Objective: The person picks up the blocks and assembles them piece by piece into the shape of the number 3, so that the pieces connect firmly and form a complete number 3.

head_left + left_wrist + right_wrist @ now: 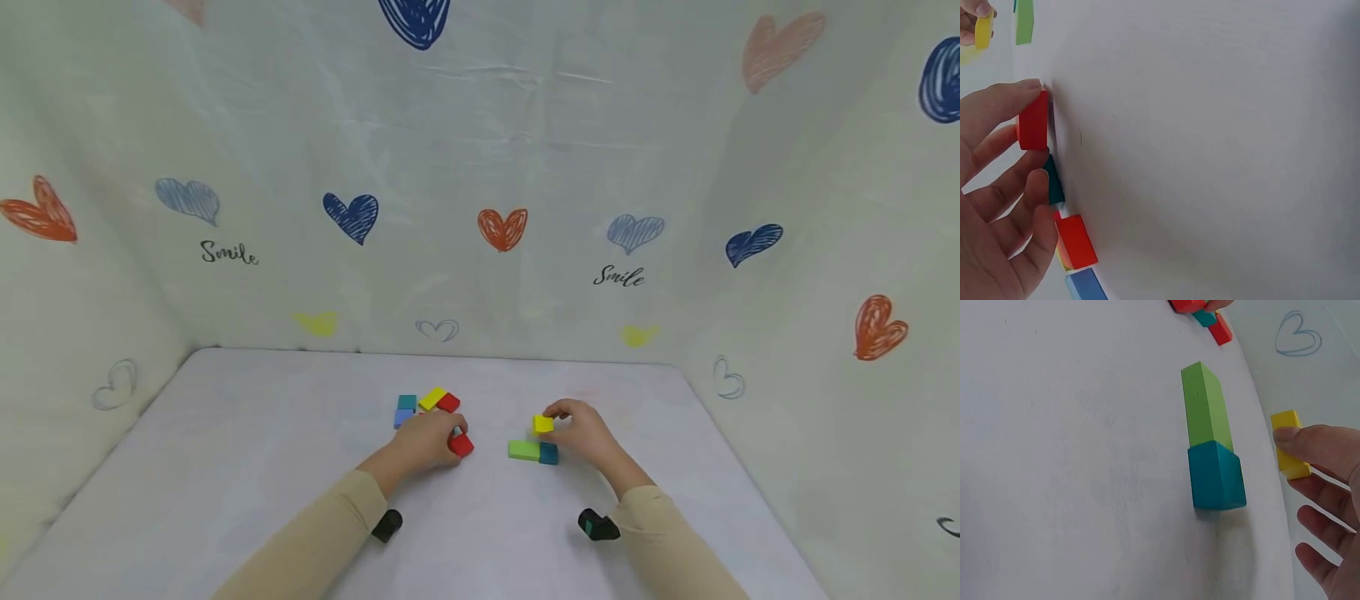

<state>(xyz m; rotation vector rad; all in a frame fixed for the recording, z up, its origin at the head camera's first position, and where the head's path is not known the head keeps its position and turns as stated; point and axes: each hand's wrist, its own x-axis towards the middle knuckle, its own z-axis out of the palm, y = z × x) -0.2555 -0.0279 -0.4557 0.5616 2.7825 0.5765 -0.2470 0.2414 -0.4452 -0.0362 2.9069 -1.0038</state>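
Observation:
My left hand (424, 440) pinches a red block (1034, 121) between thumb and fingertips, close over the table. Just beyond its fingers in the left wrist view are a teal block (1054, 180), another red block (1077, 241) and a blue block (1088, 285). On the right, my right hand (591, 435) holds a yellow block (1291, 464) between thumb and fingers, its other fingers spread. Below that block in the head view, a long light green block (1205, 407) lies end to end with a dark teal block (1215, 476).
Behind the left hand, a teal block (407, 402), a yellow block (432, 398) and a red block (448, 402) lie on the white table (225, 467). Cloth walls (450, 283) printed with hearts enclose its back and sides. Dark wrist devices (598, 526) hang at both sleeves.

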